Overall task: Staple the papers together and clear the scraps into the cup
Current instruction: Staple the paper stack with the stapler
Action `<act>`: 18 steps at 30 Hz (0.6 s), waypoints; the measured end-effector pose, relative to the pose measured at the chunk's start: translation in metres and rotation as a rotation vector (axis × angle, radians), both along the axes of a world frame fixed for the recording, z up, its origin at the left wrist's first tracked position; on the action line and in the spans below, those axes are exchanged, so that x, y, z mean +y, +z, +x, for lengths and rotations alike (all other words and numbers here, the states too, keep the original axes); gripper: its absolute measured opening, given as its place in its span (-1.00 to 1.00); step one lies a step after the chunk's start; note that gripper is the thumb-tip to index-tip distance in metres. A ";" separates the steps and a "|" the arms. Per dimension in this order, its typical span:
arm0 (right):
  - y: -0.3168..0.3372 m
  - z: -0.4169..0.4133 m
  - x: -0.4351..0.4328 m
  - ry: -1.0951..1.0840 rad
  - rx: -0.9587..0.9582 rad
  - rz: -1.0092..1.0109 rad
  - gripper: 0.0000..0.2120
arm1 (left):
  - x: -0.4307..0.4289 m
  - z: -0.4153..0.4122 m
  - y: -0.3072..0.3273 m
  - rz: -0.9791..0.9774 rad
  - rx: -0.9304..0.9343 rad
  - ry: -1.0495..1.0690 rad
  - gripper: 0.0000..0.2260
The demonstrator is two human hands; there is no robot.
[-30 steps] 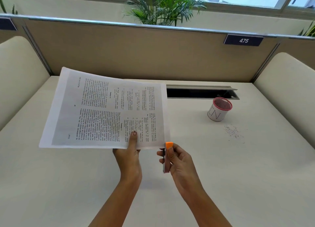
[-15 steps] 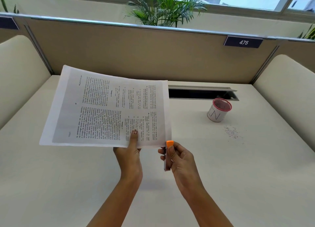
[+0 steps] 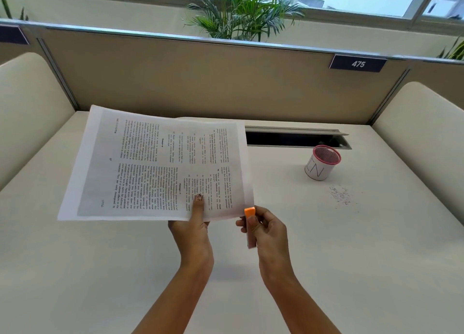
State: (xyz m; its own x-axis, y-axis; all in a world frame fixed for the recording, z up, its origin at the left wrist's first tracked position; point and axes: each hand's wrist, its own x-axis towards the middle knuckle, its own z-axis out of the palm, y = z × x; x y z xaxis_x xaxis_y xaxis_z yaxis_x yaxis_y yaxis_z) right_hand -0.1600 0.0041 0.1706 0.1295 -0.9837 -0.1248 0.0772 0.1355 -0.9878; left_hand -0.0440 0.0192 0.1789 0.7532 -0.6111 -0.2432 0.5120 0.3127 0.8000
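A pale desk [image 3: 326, 258] is sitting inside a beige cubicle partition [image 3: 226, 82], with a palm plant [image 3: 238, 10] showing behind it. The left hand [image 3: 193, 230] is pinching the printed papers [image 3: 150, 165] by their near edge, thumb on top, holding them above the desk. The right hand [image 3: 268, 230] is gripping an orange stapler [image 3: 250, 225] at the papers' near right corner. Far right, a white cup [image 3: 321, 166] with a pink mesh rim is standing upright; its contents cannot be made out. Scraps [image 3: 341, 195] are lying on the desk just in front of it.

Matt printed papers [image 3: 160, 165], smooth desk [image 3: 351, 246]
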 end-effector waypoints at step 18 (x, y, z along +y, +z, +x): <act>0.000 -0.007 -0.001 0.165 -0.020 0.135 -0.73 | -0.001 0.001 0.004 -0.012 0.038 0.012 -0.57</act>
